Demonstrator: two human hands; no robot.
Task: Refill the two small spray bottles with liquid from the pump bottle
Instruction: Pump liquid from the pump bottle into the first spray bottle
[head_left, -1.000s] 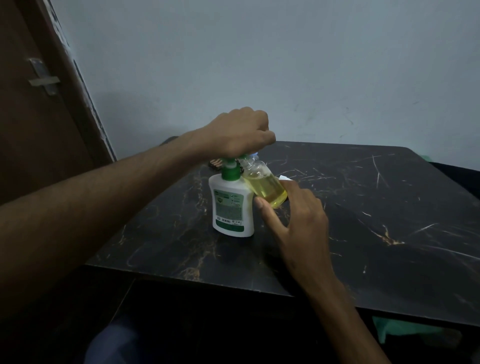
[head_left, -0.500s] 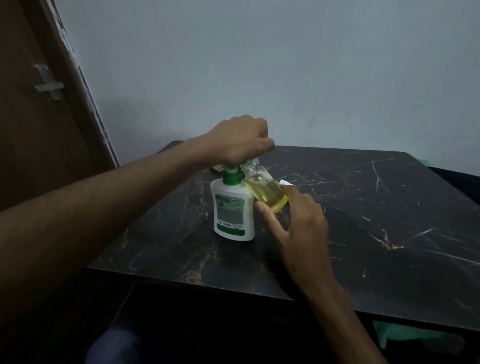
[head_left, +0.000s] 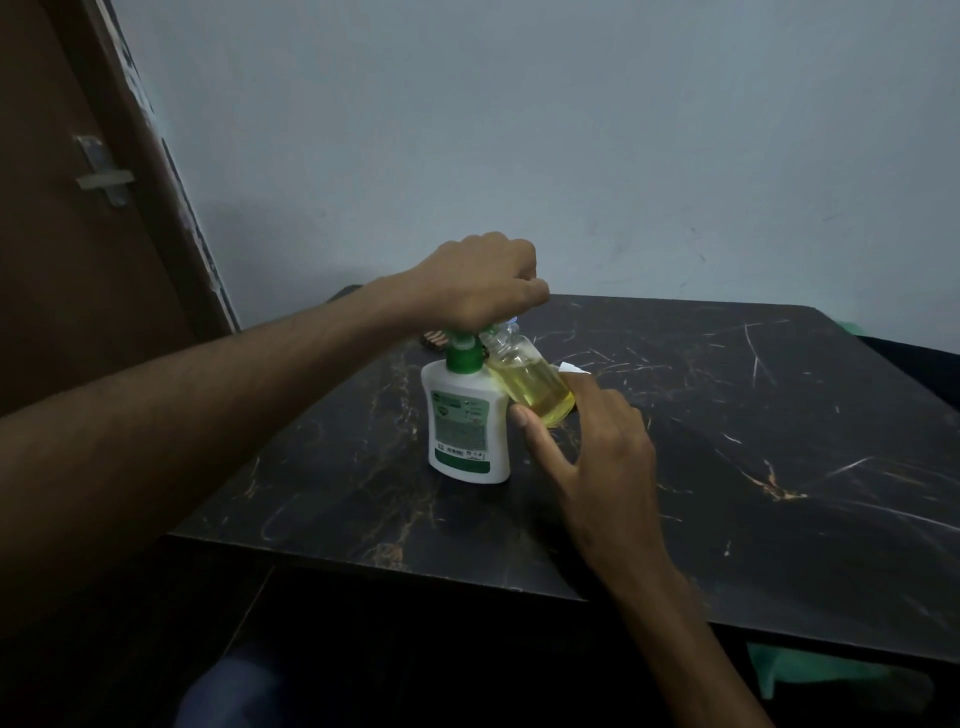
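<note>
A: Looking at a black marble-pattern table (head_left: 727, 441), near edge running across the lower part of the view, far edge against a pale wall (head_left: 519, 130). Plenty of bare tabletop out to the right, all the way to the right-hand corner

B: Tighter on the left, though. Brown door (head_left: 67, 260) with a metal latch (head_left: 104, 176) close by the table's left corner, and a forearm crossing over that side

A: Down to the action. White pump bottle (head_left: 465, 423) with a green collar, standing upright on the table, left of centre, set back from the near edge

B: Left hand (head_left: 480, 283) curled over the top of the pump, knuckles up, fingers folded down on the pump head. Head itself mostly hidden underneath

A: And tucked right beside it, a small clear spray bottle (head_left: 530, 382) holding yellow liquid, tilted, neck up under the left hand, body leaning against the pump bottle's shoulder

B: Right hand (head_left: 597, 441) pinching that small bottle at its lower end, thumb on the near side, fingers wrapped round the far side. Narrow grip, bottle lifted off the table

A: Behind the bottles, a scrap of white (head_left: 574, 368) peeking out past the fingers, and something small and brownish (head_left: 434, 339) behind the pump. Too dim to name either

B: Second spray bottle not spotted from this angle
</note>
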